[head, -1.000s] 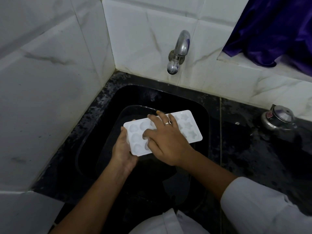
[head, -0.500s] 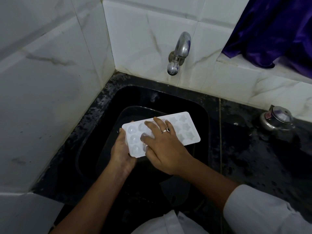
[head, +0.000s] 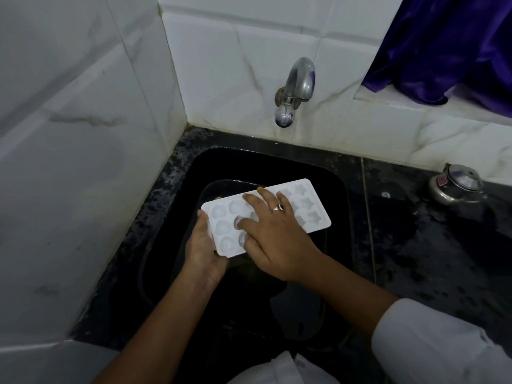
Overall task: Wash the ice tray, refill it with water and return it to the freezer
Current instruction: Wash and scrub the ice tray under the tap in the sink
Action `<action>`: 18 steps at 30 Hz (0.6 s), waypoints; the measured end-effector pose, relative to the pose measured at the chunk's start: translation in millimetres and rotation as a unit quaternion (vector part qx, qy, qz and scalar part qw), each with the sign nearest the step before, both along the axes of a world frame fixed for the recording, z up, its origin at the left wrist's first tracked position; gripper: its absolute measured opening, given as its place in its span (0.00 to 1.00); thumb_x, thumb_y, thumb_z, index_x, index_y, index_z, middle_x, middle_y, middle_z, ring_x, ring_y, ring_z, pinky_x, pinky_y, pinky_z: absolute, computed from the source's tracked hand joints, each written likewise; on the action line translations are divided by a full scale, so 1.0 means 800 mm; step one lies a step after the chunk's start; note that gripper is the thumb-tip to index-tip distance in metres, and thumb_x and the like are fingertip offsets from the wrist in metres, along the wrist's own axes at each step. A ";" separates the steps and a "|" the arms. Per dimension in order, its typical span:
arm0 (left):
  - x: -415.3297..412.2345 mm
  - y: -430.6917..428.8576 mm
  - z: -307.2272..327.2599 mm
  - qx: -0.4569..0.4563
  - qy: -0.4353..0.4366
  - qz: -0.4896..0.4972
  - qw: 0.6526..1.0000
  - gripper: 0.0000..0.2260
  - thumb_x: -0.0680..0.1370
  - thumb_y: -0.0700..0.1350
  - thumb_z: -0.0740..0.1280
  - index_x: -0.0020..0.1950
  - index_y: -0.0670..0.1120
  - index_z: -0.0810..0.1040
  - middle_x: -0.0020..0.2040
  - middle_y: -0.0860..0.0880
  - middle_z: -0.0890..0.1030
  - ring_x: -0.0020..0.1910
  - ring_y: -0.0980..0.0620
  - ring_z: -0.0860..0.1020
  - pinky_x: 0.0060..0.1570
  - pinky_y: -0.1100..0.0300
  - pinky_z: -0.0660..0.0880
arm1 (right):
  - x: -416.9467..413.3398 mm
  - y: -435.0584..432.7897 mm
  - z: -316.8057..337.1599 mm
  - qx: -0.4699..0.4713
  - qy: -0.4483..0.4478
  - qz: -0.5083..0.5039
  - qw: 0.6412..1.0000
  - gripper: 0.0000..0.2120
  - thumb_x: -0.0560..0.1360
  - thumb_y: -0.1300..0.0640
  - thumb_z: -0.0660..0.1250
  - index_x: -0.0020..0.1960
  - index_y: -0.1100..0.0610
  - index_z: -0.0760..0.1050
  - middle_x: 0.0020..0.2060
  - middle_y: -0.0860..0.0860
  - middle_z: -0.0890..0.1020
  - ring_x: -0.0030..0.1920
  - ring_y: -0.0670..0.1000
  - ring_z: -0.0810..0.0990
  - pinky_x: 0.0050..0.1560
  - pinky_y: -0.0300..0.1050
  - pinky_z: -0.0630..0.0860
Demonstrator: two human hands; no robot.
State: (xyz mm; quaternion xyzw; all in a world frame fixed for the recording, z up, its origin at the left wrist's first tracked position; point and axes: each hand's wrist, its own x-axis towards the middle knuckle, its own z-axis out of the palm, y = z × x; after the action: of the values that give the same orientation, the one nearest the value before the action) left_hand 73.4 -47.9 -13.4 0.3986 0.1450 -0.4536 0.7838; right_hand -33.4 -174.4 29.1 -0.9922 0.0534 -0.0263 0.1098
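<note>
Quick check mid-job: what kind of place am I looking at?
Probably a home kitchen corner: a wall tap over a black sink, white tiled walls, and a lidded metal pot on the dark counter.

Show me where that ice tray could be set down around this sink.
Bare: the black counter between the sink and the lidded steel pot; also a narrow speckled strip between sink and left wall. Crowded: the sink, where a clear tub sits under the ice tray, gripped by the left hand, the right hand pressing on top.
</note>
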 end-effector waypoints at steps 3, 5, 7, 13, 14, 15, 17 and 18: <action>0.015 0.005 0.006 0.006 -0.012 -0.015 1.000 0.33 0.84 0.66 0.51 0.73 0.41 0.75 0.64 0.35 0.82 0.59 0.36 0.84 0.51 0.43 0.85 | 0.004 0.003 0.003 -0.007 -0.008 0.004 1.000 0.22 0.81 0.47 0.54 0.69 0.48 0.77 0.78 0.58 0.67 0.81 0.63 0.56 0.79 0.69 0.51; 0.021 0.006 0.010 0.007 -0.024 -0.030 0.999 0.33 0.85 0.65 0.50 0.76 0.42 0.73 0.68 0.35 0.81 0.65 0.35 0.80 0.56 0.42 0.83 | 0.005 -0.002 0.010 -0.001 -0.009 -0.003 1.000 0.23 0.80 0.46 0.53 0.70 0.47 0.77 0.78 0.58 0.66 0.81 0.62 0.56 0.79 0.69 0.50; 0.028 0.005 0.015 -0.005 -0.022 -0.035 0.999 0.31 0.85 0.64 0.50 0.74 0.42 0.74 0.67 0.35 0.81 0.63 0.35 0.81 0.52 0.43 0.84 | 0.002 -0.003 0.014 0.009 -0.013 -0.005 1.000 0.24 0.80 0.47 0.53 0.71 0.48 0.76 0.79 0.58 0.66 0.81 0.62 0.56 0.79 0.68 0.50; 0.056 0.007 0.003 -0.012 -0.015 -0.040 0.999 0.33 0.84 0.67 0.52 0.78 0.45 0.71 0.73 0.36 0.77 0.71 0.33 0.75 0.70 0.34 0.70 | -0.004 -0.012 0.012 0.030 -0.043 -0.078 0.996 0.22 0.81 0.47 0.53 0.65 0.51 0.79 0.77 0.59 0.67 0.80 0.64 0.58 0.78 0.68 0.53; 0.058 0.007 -0.001 -0.015 -0.010 -0.052 0.998 0.34 0.84 0.67 0.52 0.79 0.44 0.70 0.74 0.36 0.76 0.72 0.32 0.74 0.73 0.33 0.68 | 0.001 -0.012 0.012 0.033 -0.035 -0.091 0.995 0.22 0.81 0.47 0.52 0.66 0.50 0.79 0.77 0.59 0.67 0.80 0.64 0.58 0.78 0.69 0.52; 0.058 0.005 -0.002 -0.019 -0.005 -0.065 0.998 0.34 0.84 0.67 0.52 0.79 0.44 0.70 0.74 0.36 0.75 0.72 0.32 0.74 0.74 0.33 0.67 | 0.007 -0.011 0.012 0.033 -0.027 -0.097 0.994 0.23 0.80 0.46 0.52 0.65 0.50 0.79 0.78 0.59 0.67 0.80 0.64 0.57 0.79 0.68 0.51; 0.061 0.003 -0.005 -0.022 -0.008 -0.074 0.997 0.34 0.84 0.67 0.52 0.79 0.43 0.70 0.73 0.36 0.76 0.72 0.33 0.74 0.72 0.34 0.69 | 0.016 -0.001 0.008 0.017 -0.015 -0.093 0.995 0.23 0.80 0.45 0.52 0.64 0.52 0.79 0.78 0.59 0.66 0.81 0.63 0.57 0.79 0.68 0.51; 0.063 0.003 -0.006 -0.018 -0.015 -0.072 0.997 0.34 0.84 0.66 0.52 0.78 0.42 0.70 0.72 0.36 0.77 0.71 0.33 0.75 0.70 0.35 0.71 | 0.018 0.004 0.004 0.006 -0.011 -0.087 0.996 0.22 0.81 0.45 0.52 0.64 0.53 0.79 0.77 0.59 0.66 0.81 0.63 0.57 0.79 0.68 0.52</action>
State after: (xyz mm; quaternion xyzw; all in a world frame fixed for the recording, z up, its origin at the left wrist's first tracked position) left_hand 123.6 -45.8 -18.0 0.4007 0.0961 -0.5050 0.7584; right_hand -18.8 -171.5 32.5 -0.9827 0.1388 -0.0468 0.1137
